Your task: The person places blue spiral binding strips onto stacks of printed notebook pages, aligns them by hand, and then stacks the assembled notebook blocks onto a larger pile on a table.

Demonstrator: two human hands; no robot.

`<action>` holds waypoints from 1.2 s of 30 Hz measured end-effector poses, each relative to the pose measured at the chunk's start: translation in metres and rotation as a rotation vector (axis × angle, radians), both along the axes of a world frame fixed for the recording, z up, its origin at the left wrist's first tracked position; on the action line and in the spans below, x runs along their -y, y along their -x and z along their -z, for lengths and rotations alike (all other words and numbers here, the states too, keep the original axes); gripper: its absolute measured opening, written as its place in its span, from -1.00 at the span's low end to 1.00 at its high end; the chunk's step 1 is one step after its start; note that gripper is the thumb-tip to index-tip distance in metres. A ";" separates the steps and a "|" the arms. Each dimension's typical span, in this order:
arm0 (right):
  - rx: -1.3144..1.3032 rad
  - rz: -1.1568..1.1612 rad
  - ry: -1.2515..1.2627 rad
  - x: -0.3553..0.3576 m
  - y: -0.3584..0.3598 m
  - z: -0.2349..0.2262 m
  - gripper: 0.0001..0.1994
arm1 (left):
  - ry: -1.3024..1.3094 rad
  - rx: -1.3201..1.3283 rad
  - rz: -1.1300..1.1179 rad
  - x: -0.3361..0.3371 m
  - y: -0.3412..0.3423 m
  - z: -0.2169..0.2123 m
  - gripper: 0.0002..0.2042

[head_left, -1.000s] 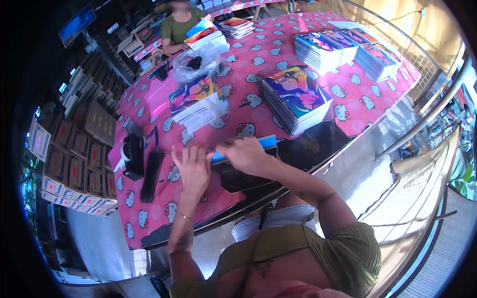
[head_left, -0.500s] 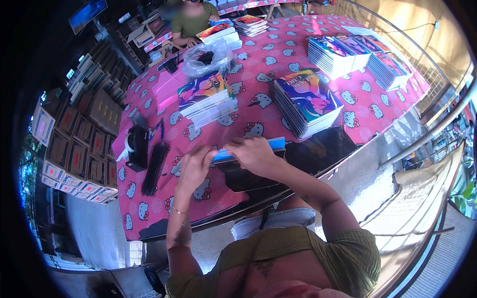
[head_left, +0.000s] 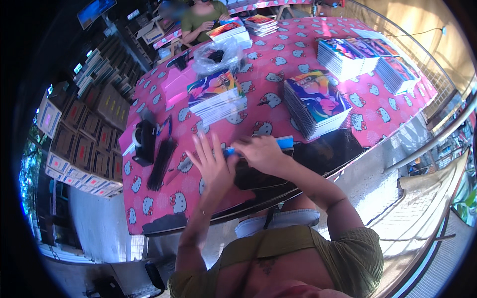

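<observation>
Close in front of me at the table's near edge, a thin blue piece with a pale upper edge lies crosswise, perhaps a notebook seen edge-on; most of it is hidden. My right hand is closed over its middle, fingers bent down onto it. At its left end my left hand is open, fingers spread and slightly blurred, with the thumb side close to the piece. Left of that hand lies a bundle of black binding coils. Beyond my hands sits a stack of colourful-covered books, with spiral-bound notebooks stacked to its right.
A black tape dispenser stands at the table's left side. Farther back are a clear plastic bag with black things inside, pink sheets and more notebook stacks. A person sits across the table. Cartons are piled at left.
My left hand has let go of the blue piece's left end and spread its fingers. The right hand stays on the piece. The whole view has shifted slightly.
</observation>
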State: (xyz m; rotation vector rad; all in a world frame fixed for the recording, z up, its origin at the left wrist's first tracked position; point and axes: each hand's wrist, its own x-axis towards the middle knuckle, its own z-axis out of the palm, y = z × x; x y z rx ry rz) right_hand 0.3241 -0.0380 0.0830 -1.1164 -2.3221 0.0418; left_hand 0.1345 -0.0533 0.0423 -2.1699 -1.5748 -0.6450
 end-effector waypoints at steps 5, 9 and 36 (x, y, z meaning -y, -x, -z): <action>-0.064 0.045 -0.211 0.012 -0.022 -0.005 -0.73 | 0.125 -0.011 0.202 0.055 0.008 0.057 -0.21; 0.021 0.027 -0.004 0.009 -0.039 -0.001 -0.74 | 0.039 -0.123 0.010 -0.003 -0.007 -0.022 -0.20; -0.280 -0.022 0.082 0.029 -0.077 -0.021 -0.32 | 0.160 -0.018 0.410 0.039 -0.029 0.015 -0.19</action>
